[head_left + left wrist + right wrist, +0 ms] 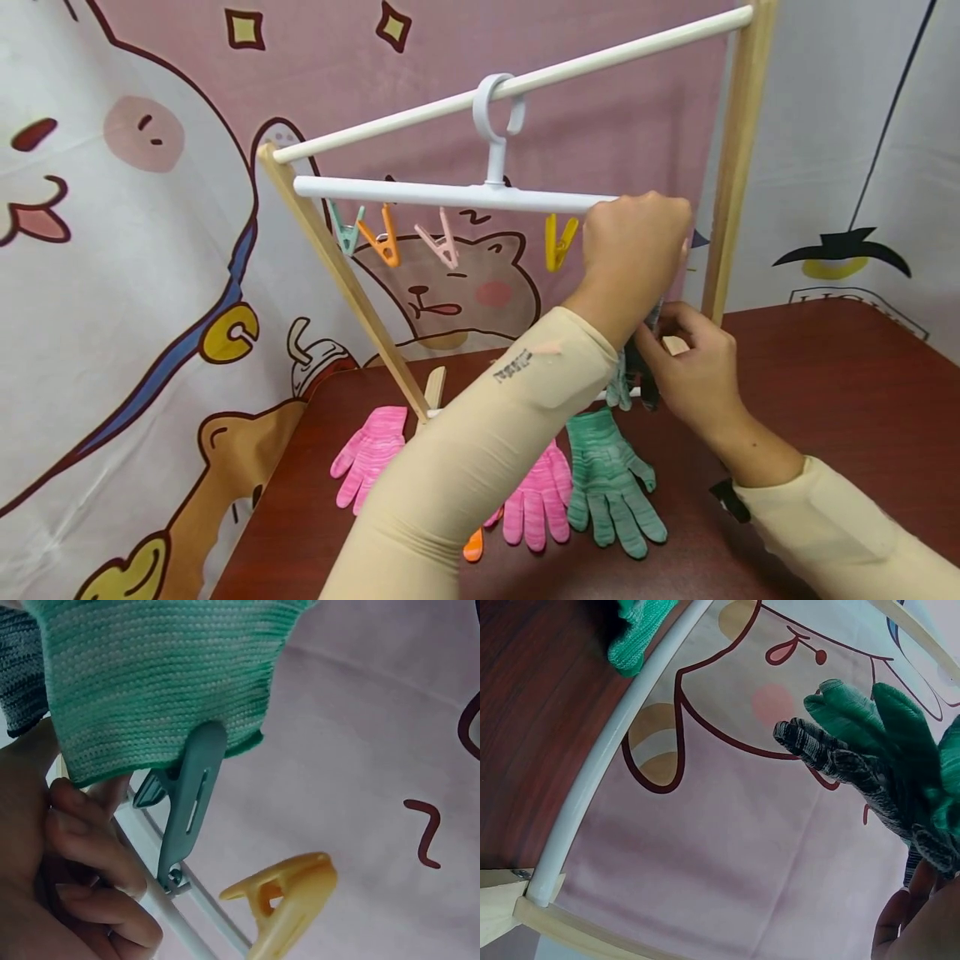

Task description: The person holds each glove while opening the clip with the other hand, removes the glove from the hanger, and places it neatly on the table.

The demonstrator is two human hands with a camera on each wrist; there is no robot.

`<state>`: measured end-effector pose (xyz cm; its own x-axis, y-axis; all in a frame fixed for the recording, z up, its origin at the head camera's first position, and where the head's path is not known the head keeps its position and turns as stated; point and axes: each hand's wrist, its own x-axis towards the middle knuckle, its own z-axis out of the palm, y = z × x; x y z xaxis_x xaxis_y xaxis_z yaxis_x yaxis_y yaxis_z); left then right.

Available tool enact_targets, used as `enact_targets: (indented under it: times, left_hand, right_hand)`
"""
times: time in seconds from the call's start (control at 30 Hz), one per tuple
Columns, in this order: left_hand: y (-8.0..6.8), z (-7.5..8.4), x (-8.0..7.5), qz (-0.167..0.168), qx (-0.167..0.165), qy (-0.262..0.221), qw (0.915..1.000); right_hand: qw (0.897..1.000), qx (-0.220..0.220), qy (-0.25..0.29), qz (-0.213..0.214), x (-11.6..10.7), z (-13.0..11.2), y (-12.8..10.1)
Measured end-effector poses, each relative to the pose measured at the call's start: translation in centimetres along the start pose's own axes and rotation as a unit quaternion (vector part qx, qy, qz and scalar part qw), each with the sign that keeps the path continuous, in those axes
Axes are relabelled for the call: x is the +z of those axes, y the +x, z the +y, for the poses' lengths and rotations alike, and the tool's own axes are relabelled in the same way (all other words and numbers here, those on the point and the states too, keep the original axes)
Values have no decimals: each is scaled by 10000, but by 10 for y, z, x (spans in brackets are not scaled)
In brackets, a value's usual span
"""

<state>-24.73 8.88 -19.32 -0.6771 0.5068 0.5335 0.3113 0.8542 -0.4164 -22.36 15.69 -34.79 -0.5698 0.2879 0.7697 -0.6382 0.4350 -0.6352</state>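
Left hand fingers curling round hanger bar beside teal clip | green glove clipped, hanging at 6 o'clock | right hand pinching dark glove below, nearer.

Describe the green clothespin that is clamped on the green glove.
The teal-green plastic clothespin hangs by a small loop from the white hanger bar. Its slotted jaws are closed on the hem of the green knitted glove. The left hand holds the bar beside it; a yellow plastic clothespin hangs nearby.
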Motion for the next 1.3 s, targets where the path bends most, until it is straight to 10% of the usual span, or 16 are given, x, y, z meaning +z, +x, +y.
enact_targets:
  times: [0.5, 1.3]
  left_hand:
    - [3, 5, -2, -407, -82, 116, 9991]
    - [3, -2, 9, 695, -274, -118, 9971]
  right_hand:
    - [9999, -143, -82, 17, -2, -1, -2]
    - [9998, -65, 143, 140, 1, 6, -1]
